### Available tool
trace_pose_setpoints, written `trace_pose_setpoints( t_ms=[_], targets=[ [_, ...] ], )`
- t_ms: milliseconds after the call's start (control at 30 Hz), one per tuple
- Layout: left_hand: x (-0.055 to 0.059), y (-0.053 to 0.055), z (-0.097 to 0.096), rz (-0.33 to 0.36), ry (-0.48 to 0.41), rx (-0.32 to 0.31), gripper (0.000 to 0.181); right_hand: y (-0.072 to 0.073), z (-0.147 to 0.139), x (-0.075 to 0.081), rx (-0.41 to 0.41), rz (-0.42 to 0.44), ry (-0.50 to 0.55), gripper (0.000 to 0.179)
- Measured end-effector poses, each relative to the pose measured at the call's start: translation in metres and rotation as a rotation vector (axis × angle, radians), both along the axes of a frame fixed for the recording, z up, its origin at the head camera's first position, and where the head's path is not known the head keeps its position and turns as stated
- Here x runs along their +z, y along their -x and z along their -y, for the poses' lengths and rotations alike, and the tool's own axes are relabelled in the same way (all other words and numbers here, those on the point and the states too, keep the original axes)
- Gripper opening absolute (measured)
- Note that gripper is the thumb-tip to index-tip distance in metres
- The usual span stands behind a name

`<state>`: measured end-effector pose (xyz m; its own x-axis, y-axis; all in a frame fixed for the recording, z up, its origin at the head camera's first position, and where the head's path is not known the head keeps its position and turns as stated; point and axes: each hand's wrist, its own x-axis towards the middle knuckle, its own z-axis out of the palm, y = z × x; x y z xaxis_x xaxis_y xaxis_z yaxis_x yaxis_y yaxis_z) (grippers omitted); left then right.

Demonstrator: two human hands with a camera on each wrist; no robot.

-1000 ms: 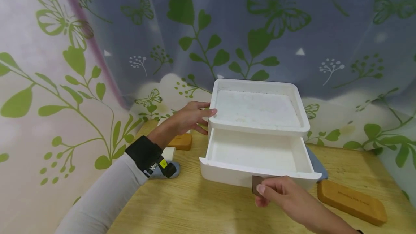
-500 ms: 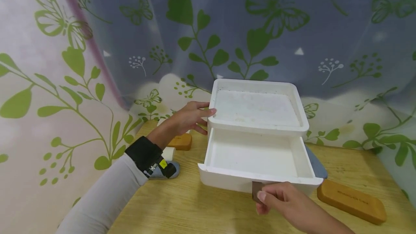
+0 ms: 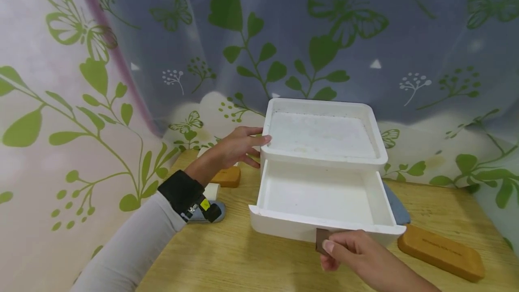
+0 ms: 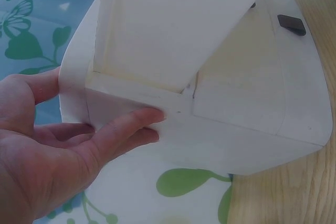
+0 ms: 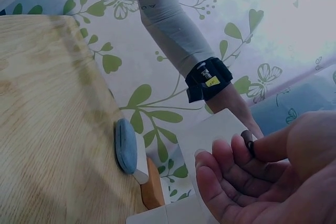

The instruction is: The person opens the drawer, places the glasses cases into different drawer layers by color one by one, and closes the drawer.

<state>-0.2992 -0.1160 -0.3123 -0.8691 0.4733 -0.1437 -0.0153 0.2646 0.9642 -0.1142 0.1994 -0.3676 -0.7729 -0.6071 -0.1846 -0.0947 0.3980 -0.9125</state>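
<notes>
White drawer unit (image 3: 322, 135) on the wooden surface (image 3: 227, 256), its drawer (image 3: 316, 193) standing well out at the front. Right grip: the right hand (image 3: 353, 252) pinches the brown pull tab (image 3: 321, 240). Left grip: the left hand (image 3: 235, 147) is unclenched, fingers extended against the unit's left side. Good handling probably calls for moving the drawer straight and level, the left hand bracing the unit against sliding.

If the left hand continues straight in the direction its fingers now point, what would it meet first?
The left hand would meet the white drawer unit almost at once, most likely at the side, which it seems to touch.
</notes>
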Motion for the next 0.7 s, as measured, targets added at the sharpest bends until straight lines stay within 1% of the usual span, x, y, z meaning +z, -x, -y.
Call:
trace_pose_setpoints(
  t_ms=[233,300,500,633,700],
  targets=[
    [-0.001,0.001,0.0,-0.002,-0.006,-0.005,0.06,0.0,-0.002,-0.003,-0.008,0.066,0.015,0.04],
    [-0.001,0.002,0.0,0.002,-0.011,-0.006,0.06,-0.001,-0.004,-0.003,0.003,0.058,0.004,0.039],
    [-0.002,0.003,-0.001,0.019,-0.015,0.005,0.06,-0.001,-0.017,0.001,0.079,0.01,-0.028,0.036],
    [-0.003,0.003,0.0,0.015,-0.007,0.011,0.06,-0.004,-0.031,0.005,0.107,0.017,0.005,0.031],
    [-0.003,0.003,0.0,0.018,-0.007,0.012,0.06,-0.006,-0.038,0.009,0.102,0.037,-0.001,0.031]
  ],
)
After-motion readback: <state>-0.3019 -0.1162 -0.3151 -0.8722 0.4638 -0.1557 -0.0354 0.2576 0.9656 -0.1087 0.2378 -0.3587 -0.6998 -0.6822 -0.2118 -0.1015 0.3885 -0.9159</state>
